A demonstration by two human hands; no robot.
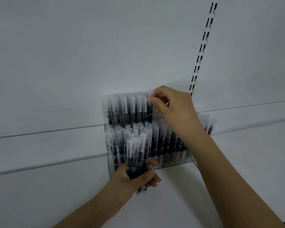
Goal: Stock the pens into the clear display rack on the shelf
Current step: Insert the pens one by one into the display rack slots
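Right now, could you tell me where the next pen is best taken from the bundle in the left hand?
Pinch one clear cap from above with the right hand. The bundle of pens stands upright, caps fanned free above the left hand, which wraps the dark barrels, so only the tops are reachable.

Dim, flat, greyish light; we find no clear source, perhaps overhead. Soft shadow under the left hand (138,176) and along the right hand's (174,106) forearm. No glare. Clear caps of the pens (136,148) between the hands look smeared. Slotted upright (202,46) above the right hand bows: wide-angle distortion.
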